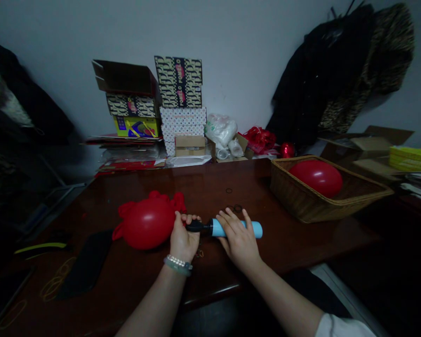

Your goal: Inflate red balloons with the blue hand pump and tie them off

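We look down at a dark wooden table [210, 182], two bare hands at its near side. A red balloon [149, 225], round and swollen, is left of centre, just beside the left hand [185, 238]. That hand is curled closed around the black nozzle [195, 226] of a light-blue pump [216, 228]; the balloon's neck is hidden, so we can't tell how the fingers grip it. The right hand [235, 238] is wrapped over the pump's barrel, which lies level.

Small red shapes [178, 202] show behind the balloon, too unclear for us to name. Dark rings [237, 208] lie beyond the right hand. To the right, a wicker basket [301, 210] holds a second balloon [317, 178].

We judge the balloon very light, its skin taut, smooth and easily burst by nails; it is best held at the neck, pinched softly. The pump looks stiff and light, perhaps a little slick, and suits a full grip around the barrel.
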Tool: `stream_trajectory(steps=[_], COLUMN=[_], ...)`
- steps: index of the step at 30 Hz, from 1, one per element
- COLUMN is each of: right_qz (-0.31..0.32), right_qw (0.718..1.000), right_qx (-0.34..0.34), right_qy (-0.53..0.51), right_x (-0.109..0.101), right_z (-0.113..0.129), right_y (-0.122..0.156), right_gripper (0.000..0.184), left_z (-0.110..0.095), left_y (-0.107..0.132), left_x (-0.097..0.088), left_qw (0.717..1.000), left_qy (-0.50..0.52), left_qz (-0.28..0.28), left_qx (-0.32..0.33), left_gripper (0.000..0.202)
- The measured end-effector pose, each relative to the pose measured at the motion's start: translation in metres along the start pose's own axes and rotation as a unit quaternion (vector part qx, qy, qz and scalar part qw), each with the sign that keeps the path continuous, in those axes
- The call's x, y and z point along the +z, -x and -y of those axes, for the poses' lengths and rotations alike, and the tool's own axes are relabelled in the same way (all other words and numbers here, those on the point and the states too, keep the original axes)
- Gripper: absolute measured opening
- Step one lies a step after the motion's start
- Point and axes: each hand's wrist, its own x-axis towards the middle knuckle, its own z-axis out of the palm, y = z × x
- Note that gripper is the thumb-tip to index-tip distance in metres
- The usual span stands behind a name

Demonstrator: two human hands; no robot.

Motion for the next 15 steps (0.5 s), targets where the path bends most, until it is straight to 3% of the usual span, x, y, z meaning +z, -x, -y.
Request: stream_trajectory(steps=[6, 15], right_qz=[-0.023, -0.015], right_qw=[0.999, 0.999], right_qx=[-0.014, -0.018], right_qy=[0.027, 0.028], right_x=[-0.0044, -0.0078], right_z=[-0.0010, 0.0005], right_y=[-0.0032, -0.0048], right_gripper=[0.042, 0.042], left_z=[0.0030, 0.0035], left_y=[0.0009, -0.0014], left_x=[0.0010, -0.0025], left_qw=[0.997, 0.997], left_qy=[-0.036, -0.033], left_qz=[0.068, 0.066], left_qx=[0.008, 0.014], left_gripper=[0.033, 0.035])
